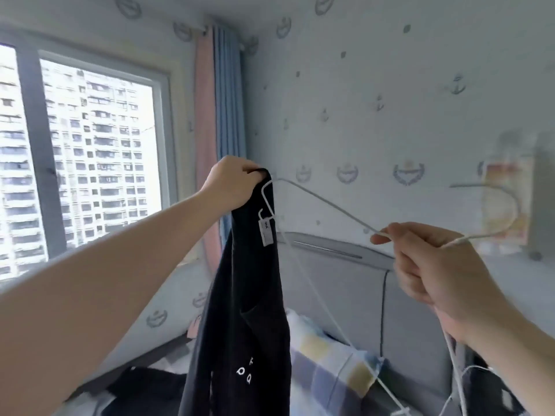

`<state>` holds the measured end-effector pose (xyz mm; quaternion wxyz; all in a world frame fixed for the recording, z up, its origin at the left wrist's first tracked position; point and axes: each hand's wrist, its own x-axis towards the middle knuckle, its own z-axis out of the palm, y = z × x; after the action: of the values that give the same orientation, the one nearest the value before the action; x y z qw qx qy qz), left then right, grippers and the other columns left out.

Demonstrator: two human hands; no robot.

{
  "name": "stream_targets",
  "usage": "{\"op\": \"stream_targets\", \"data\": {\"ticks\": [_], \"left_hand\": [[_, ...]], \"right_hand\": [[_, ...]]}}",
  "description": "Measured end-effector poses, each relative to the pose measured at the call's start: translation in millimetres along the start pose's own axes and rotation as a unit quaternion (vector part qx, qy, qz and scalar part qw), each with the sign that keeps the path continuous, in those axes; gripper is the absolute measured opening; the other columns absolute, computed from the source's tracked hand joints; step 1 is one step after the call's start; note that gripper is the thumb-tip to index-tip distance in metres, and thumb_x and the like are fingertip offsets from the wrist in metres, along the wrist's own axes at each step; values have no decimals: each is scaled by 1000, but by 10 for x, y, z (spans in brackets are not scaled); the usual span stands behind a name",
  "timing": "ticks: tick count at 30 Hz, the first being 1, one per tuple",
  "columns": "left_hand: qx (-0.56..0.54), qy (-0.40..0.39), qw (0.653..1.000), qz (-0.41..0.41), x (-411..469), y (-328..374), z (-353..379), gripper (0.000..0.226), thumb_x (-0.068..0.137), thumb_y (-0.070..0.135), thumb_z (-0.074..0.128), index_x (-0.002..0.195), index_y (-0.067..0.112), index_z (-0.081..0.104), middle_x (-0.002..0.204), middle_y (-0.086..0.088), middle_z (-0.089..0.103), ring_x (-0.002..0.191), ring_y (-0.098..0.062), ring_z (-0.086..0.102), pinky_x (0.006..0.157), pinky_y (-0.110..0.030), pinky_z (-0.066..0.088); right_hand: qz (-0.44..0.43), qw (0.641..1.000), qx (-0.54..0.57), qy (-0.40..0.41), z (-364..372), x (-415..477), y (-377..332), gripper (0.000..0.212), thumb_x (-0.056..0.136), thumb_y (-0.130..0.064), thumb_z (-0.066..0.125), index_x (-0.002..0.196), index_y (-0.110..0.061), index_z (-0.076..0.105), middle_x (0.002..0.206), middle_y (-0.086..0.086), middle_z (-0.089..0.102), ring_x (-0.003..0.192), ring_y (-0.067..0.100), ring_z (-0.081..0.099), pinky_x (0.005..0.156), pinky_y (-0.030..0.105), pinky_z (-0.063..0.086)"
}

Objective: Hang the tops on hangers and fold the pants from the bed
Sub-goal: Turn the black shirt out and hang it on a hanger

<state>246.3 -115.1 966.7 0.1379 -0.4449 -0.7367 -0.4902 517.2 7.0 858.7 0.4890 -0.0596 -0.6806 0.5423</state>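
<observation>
A black top (243, 310) with small white letters and a white label hangs in front of me. My left hand (231, 184) grips its upper edge, raised high. A white wire hanger (324, 204) has one end tucked into the top just under my left hand. My right hand (432, 262) pinches the hanger at its neck, and the hook curves up to the right. More dark clothes (141, 391) lie on the bed below.
A grey padded headboard (354, 283) stands behind the bed, with a checked pillow (330, 358) against it. A window (90, 151) and pink and blue curtains (216, 115) fill the left. A second white hanger (468, 382) shows at the lower right.
</observation>
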Motion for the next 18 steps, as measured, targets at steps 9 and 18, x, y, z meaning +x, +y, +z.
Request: {"op": "stream_targets", "data": {"ticks": [9, 18], "left_hand": [[46, -57, 987, -142, -1489, -1992, -85, 21, 92, 23, 62, 85, 32, 80, 70, 19, 71, 68, 0, 65, 59, -12, 47], [51, -48, 957, -281, -2936, -2919, 158, 18, 91, 16, 65, 93, 25, 80, 65, 31, 65, 62, 11, 57, 61, -7, 40]], "right_hand": [[166, 983, 12, -76, 1092, -1035, 1552, 26, 89, -34, 60, 88, -14, 75, 48, -2, 24, 39, 11, 19, 41, 13, 19], [246, 950, -59, -186, 1534, -1973, 2186, 23, 82, -39, 62, 84, -20, 74, 44, -5, 44, 40, 7, 31, 39, 17, 25]]}}
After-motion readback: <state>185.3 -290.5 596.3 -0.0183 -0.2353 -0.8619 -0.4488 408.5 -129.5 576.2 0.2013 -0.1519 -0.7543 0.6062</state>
